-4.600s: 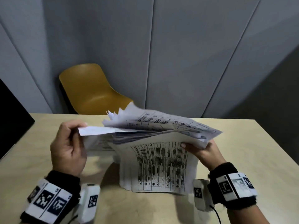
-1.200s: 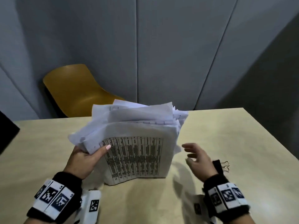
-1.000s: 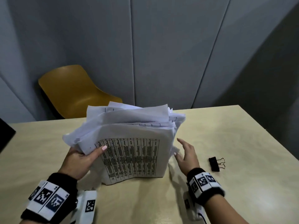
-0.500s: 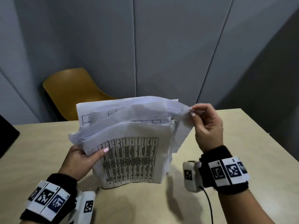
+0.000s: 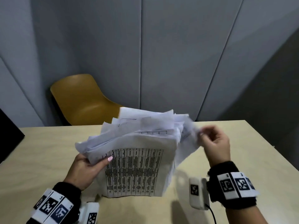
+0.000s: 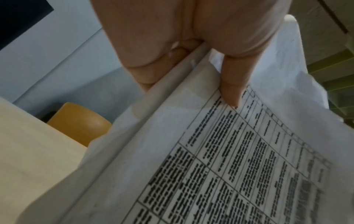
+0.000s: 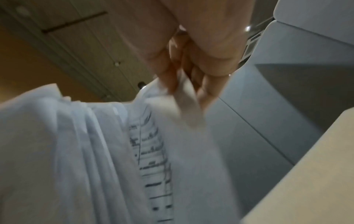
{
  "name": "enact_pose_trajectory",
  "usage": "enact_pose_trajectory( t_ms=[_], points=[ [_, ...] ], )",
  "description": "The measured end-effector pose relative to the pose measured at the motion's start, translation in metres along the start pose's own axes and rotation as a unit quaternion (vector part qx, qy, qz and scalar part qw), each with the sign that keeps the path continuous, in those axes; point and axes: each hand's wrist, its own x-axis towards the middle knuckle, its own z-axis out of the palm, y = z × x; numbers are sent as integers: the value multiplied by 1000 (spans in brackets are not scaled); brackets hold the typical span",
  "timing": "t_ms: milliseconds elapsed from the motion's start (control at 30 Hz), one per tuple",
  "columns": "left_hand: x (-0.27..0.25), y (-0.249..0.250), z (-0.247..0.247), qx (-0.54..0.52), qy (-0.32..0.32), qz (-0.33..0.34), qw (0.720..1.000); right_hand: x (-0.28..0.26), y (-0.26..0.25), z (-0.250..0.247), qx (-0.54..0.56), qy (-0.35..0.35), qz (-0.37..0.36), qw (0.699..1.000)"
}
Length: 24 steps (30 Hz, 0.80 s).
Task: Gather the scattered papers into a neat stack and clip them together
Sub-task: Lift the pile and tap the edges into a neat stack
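Note:
A thick bundle of white printed papers [image 5: 135, 167] stands on its lower edge on the pale wooden table [image 5: 252, 159], its top sheets fanned and uneven. My left hand [image 5: 90, 165] grips the bundle's left edge, thumb across the front table-printed page [image 6: 239, 151] and fingers behind. My right hand [image 5: 212, 139] is up at the top right corner, pinching a loose sheet [image 7: 184, 109] between thumb and fingers; that sheet is blurred. No binder clip shows in any view now.
A mustard-yellow chair [image 5: 84, 101] stands behind the table's far edge. Grey wall panels [image 5: 178, 54] close off the back. A dark object [image 5: 9, 130] sits at the left edge.
My right hand left the table by the black binder clip, rose to the stack's top right corner and took hold of a sheet. The left hand kept its grip. The clip dropped out of sight.

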Motion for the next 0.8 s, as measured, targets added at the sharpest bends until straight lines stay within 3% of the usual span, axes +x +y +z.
enact_pose_trajectory(
  t_ms=[67, 133, 367, 467, 567, 667, 800],
  points=[
    [0, 1, 1, -5, -4, -1, 1000, -12, 7, 3, -103, -99, 21, 990],
    [0, 0, 1, -14, -11, -12, 1000, -17, 6, 8, -147, -152, 7, 977],
    [-1, -8, -3, -51, -12, -44, 998, 2, -19, 23, -286, -106, -129, 944],
    [-2, -6, -3, -77, 1, -48, 996, 12, -14, 18, -246, -116, -150, 950],
    [0, -7, -4, -88, -14, -26, 996, 15, 2, 7, -128, -87, -65, 986],
    [0, -7, 0, -90, -22, -14, 996, 14, 19, -2, -36, -51, 9, 998],
    [2, -11, -2, -73, -20, -23, 997, 14, 17, -6, -110, -66, -7, 992]
  ],
)
